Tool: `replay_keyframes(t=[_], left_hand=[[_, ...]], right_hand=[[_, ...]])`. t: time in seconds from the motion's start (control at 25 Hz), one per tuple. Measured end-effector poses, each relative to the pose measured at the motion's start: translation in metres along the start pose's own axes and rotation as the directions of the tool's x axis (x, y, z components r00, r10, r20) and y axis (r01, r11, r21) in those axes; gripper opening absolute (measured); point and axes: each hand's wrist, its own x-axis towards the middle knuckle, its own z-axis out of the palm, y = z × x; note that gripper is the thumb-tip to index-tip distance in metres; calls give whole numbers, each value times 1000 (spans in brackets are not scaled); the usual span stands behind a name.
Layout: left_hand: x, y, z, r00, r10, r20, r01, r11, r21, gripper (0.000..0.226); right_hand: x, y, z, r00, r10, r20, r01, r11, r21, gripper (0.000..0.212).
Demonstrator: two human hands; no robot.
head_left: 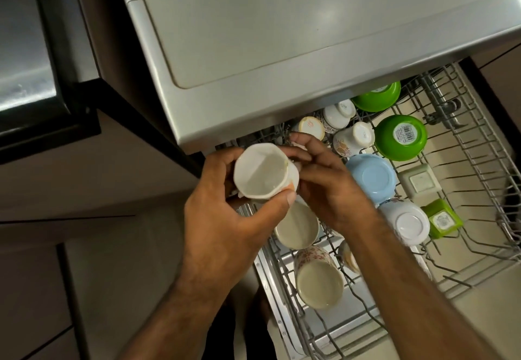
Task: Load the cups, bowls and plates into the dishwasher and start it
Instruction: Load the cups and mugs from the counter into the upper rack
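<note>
Both hands meet over the pulled-out rack (476, 162) of the dishwasher (253, 35). The left hand (225, 218) is wrapped around a white cup (263, 175), its mouth turned up toward the camera, thumb and fingers closed on its sides. The right hand (324, 182) touches the same cup at the far side, fingers curled; whether it truly grips I cannot tell. In the rack I count two green bowls (400, 137), one blue bowl (370, 176), one white bowl (408, 223), all upside down, plus two small square dishes (420, 180). Three cups (352, 137) sit inverted near the back, and two more cups (318, 283) lie open-mouthed beneath the forearms, which hide part of that row. The dishwasher's grey top overhangs the rack's back edge.
</note>
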Motion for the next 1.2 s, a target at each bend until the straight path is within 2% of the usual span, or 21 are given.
replay_keyframes(t=[0.04, 0.12, 0.24, 0.44, 0.52, 0.6, 0.72, 0.8, 0.88, 0.92, 0.96, 1.04, 1.12, 1.2], left_hand=[[1, 0, 4, 1000, -10, -13, 10, 1000, -3, 67], [2, 0, 11, 999, -17, -29, 17, 1000, 10, 67], [5, -2, 18, 999, -35, -25, 36, 999, 41, 69], [10, -4, 25, 999, -40, -10, 40, 998, 42, 67], [11, -5, 27, 1000, -23, 2, 23, 998, 59, 65], [11, -6, 28, 1000, 9, -8, -9, 994, 105, 69], [10, -12, 25, 998, -2, -60, 8, 995, 98, 80], [9, -15, 24, 997, -8, -76, 14, 997, 82, 78], [9, -16, 23, 996, 4, -90, 4, 996, 86, 72], [9, -17, 22, 995, 8, -97, 0, 996, 89, 70], [9, -18, 22, 995, 9, -103, 1, 996, 90, 70], [9, -21, 21, 994, 3, -113, 8, 995, 95, 70], [9, -23, 21, 993, 6, -117, 6, 995, 99, 68], [8, -23, 22, 993, 11, -121, 1, 995, 101, 65]], right_hand=[[-7, 2, 1, 997, 6, 71, -17, 988, 155, 53], [-14, 8, 0, 991, -9, 137, -32, 955, 294, 67], [-12, 15, -5, 993, -44, 111, 12, 962, 271, 82], [-5, 9, -14, 993, -82, 90, 59, 972, 228, 82], [-2, 4, -18, 996, -90, 17, 85, 979, 184, 81], [6, -1, -20, 989, -80, -127, 92, 992, 87, 78], [36, -6, -19, 939, -132, -317, 42, 960, -275, 77], [61, -6, -11, 933, -195, -302, -25, 803, -596, 69], [82, -3, 0, 948, -239, -212, -60, 518, -853, 56], [88, -1, 5, 953, -259, -160, -54, 372, -927, 50], [93, 1, 9, 957, -272, -106, -38, 245, -969, 48], [100, 5, 13, 963, -268, -19, -3, 60, -998, 54], [106, 8, 16, 967, -253, 33, 22, -48, -999, 66], [109, 10, 19, 970, -235, 61, 41, -87, -995, 73]])
